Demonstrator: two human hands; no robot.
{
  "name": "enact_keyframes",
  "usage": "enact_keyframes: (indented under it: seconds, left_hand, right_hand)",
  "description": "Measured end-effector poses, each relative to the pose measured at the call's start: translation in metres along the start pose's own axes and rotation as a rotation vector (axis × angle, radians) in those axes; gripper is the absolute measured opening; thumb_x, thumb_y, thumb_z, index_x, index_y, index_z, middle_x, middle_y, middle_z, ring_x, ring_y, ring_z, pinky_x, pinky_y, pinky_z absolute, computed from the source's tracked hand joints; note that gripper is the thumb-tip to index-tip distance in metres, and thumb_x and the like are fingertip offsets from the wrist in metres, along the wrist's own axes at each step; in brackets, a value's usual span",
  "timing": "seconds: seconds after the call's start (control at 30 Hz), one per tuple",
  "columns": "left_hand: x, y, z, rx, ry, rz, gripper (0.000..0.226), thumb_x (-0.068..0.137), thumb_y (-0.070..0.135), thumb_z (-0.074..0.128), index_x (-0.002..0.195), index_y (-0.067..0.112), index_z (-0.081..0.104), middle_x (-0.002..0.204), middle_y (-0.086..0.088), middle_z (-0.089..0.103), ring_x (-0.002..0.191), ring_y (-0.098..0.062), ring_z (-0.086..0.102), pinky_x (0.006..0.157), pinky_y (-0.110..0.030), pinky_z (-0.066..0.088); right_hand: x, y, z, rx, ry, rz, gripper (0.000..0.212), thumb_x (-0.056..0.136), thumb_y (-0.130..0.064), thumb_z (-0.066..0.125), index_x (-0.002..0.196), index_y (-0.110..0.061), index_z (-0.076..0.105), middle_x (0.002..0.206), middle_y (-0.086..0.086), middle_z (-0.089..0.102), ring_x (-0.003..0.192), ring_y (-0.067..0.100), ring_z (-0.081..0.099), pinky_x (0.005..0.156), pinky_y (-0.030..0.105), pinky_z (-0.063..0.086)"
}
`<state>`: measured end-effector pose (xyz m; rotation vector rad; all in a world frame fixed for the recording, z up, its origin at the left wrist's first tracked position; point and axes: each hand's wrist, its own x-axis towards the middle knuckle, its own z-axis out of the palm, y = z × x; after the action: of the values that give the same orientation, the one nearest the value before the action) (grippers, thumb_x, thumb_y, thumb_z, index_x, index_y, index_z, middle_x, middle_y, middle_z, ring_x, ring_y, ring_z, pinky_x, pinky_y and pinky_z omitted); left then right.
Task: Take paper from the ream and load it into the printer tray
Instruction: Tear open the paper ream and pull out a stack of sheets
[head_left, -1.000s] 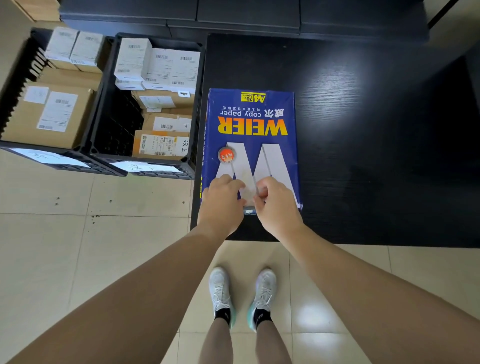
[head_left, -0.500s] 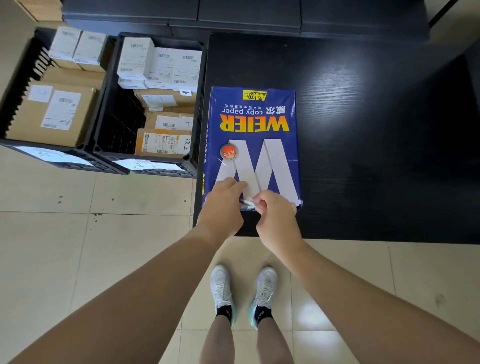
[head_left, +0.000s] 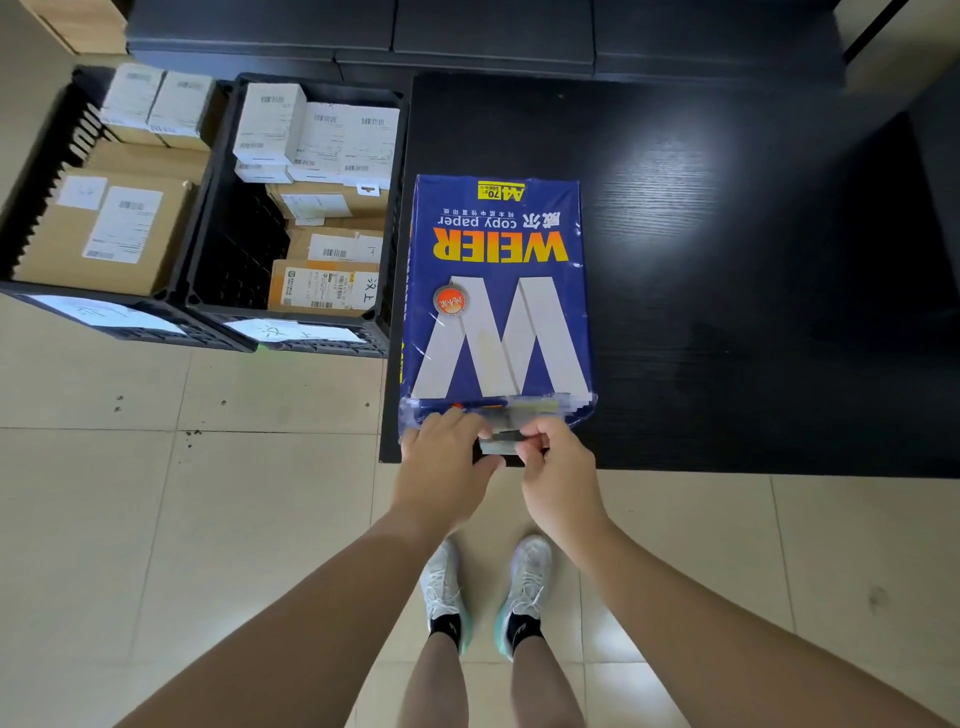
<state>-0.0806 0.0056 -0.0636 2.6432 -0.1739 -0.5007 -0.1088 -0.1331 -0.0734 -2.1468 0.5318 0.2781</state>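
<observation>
A blue ream of copy paper (head_left: 496, 291) with a big white W and yellow lettering lies flat on the black table (head_left: 727, 260), its near end at the table's front edge. My left hand (head_left: 441, 457) grips the left part of the wrapper's near end flap. My right hand (head_left: 558, 462) pinches the flap's right part, which is pulled loose toward me. White paper edges show under the peeled wrapper. No printer is in view.
Two black crates (head_left: 291, 332) full of cardboard and white boxes stand on the tiled floor left of the table. Dark cabinets (head_left: 467, 36) run along the back. My feet in white shoes (head_left: 483, 592) stand just before the table edge.
Both hands have slid from the top of the ream down to its near end. The wrapper's end flap has come loose and is pulled toward me.
</observation>
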Motion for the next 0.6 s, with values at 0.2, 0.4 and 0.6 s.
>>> enact_keyframes:
  seconds: [0.2,0.4,0.6]
  left_hand:
    - [0.016,0.006,0.011,-0.028,0.055,-0.125,0.013,0.088,0.033,0.063,0.088,0.022,0.069,0.096,0.004,0.071,0.097,-0.024,0.063,0.085,-0.041,0.048]
    - [0.021,0.005,0.018,-0.014,0.076,-0.185,0.015,0.082,0.032,0.072,0.090,0.021,0.066,0.098,0.003,0.071,0.097,-0.025,0.064,0.084,-0.042,0.050]
    - [0.022,0.006,0.019,0.023,0.059,-0.175,0.020,0.083,0.031,0.073,0.095,0.021,0.061,0.101,0.002,0.068,0.100,-0.025,0.061,0.085,-0.040,0.046]
  right_hand:
    - [0.011,0.009,0.010,-0.069,0.091,-0.016,0.012,0.090,-0.012,0.064,0.102,-0.013,0.062,0.089,0.000,0.066,0.082,0.020,0.062,0.073,0.026,0.045]
    - [0.012,0.012,0.016,-0.222,0.168,-0.090,0.012,0.086,-0.018,0.068,0.094,-0.015,0.059,0.089,0.002,0.065,0.084,0.024,0.062,0.073,0.039,0.052]
    - [0.017,0.021,0.002,-0.060,0.142,-0.037,0.017,0.079,-0.022,0.075,0.089,-0.018,0.062,0.081,-0.005,0.062,0.075,0.012,0.057,0.066,0.011,0.038]
